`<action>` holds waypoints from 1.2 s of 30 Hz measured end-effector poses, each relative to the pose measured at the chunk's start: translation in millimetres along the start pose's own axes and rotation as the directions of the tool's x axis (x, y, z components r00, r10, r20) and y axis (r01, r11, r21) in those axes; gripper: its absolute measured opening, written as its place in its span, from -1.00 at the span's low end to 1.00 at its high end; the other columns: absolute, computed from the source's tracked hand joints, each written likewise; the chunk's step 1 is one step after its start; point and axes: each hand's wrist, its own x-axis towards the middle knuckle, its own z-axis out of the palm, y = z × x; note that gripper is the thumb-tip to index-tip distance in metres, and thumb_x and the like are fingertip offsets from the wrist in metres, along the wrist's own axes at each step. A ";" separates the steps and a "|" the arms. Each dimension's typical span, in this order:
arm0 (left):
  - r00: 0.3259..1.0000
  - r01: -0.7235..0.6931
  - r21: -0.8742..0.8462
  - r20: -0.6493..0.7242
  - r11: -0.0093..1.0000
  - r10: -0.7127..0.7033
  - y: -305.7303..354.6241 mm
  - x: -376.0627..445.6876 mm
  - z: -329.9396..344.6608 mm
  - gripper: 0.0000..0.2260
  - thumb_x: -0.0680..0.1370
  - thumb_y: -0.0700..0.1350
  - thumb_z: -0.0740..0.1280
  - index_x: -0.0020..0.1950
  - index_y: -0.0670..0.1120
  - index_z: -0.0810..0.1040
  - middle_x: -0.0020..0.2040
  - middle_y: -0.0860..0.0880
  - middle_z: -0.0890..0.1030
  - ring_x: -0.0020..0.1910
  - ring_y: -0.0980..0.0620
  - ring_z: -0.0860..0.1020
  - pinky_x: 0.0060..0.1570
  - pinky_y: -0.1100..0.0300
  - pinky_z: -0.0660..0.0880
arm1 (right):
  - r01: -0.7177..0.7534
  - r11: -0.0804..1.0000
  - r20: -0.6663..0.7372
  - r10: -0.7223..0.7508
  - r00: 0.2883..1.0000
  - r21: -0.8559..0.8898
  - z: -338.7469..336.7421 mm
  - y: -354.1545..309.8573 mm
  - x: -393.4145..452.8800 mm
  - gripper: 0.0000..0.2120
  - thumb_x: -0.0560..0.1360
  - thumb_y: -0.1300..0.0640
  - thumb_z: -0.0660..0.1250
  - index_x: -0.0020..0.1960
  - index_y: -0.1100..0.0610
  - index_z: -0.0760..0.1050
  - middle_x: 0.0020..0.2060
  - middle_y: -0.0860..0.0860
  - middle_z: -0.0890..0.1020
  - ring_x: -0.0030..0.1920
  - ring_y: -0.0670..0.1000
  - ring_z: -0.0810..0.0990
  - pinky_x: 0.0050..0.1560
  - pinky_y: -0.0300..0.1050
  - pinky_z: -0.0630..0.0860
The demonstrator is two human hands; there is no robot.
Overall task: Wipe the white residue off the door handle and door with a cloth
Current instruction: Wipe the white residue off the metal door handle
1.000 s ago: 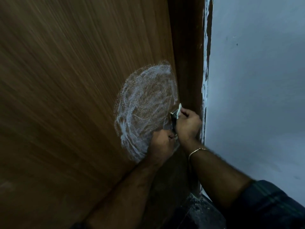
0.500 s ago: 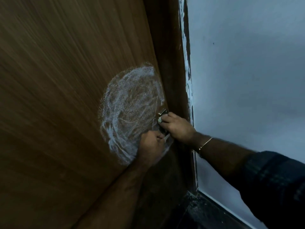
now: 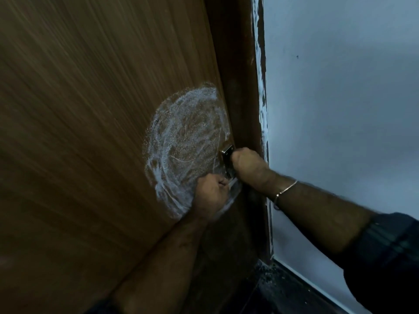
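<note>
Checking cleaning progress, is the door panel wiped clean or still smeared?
Still smeared. A round patch of white residue covers the wooden door beside the metal handle, with swirl streaks visible.

Open wood of the door (image 3: 79,132) left of and above the white residue (image 3: 183,141): free to sweep across. Crowded at the door handle (image 3: 227,159): right hand (image 3: 246,165) closed around it from the right, left hand (image 3: 210,196) fisted just below, touching the lower smear. Hemmed in on the right by the dark door frame (image 3: 240,87) and the wall (image 3: 340,109). Both forearms slanting across the space below.
</note>
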 end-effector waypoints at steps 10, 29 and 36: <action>0.995 0.068 -0.139 0.082 0.988 -0.057 4.3 -5.8 -7.3 -0.59 0.53 -0.13 0.39 0.37 -0.03 0.42 0.07 0.10 0.54 0.03 0.18 0.48 0.03 0.29 0.40 | 0.006 0.897 -0.018 0.002 1.000 0.442 26.7 -24.1 -45.8 -0.87 0.48 0.22 0.38 0.00 0.17 0.64 0.05 0.10 0.61 0.07 0.07 0.59 0.16 -0.03 0.53; 0.995 0.040 -0.041 0.097 0.998 -0.036 9.1 -12.0 -4.3 -0.56 0.51 -0.22 0.40 0.38 -0.04 0.44 0.21 0.00 0.59 0.15 0.09 0.54 -0.08 0.40 0.38 | -0.086 0.741 -0.159 0.254 0.954 0.666 56.4 -16.5 -58.0 -0.80 0.51 0.32 0.33 0.05 0.15 0.66 0.07 0.02 0.60 0.09 -0.07 0.56 0.10 -0.43 0.42; 0.991 0.077 -0.090 0.114 0.993 -0.067 11.3 -12.9 -3.1 -0.49 0.49 -0.25 0.41 0.42 -0.04 0.40 0.28 0.01 0.54 0.21 0.08 0.50 0.05 0.27 0.41 | -0.197 0.619 -0.134 0.447 0.884 0.760 48.1 -9.0 -51.4 -0.82 0.51 0.31 0.35 0.04 0.13 0.65 0.06 -0.01 0.60 0.07 -0.08 0.57 0.19 -0.16 0.54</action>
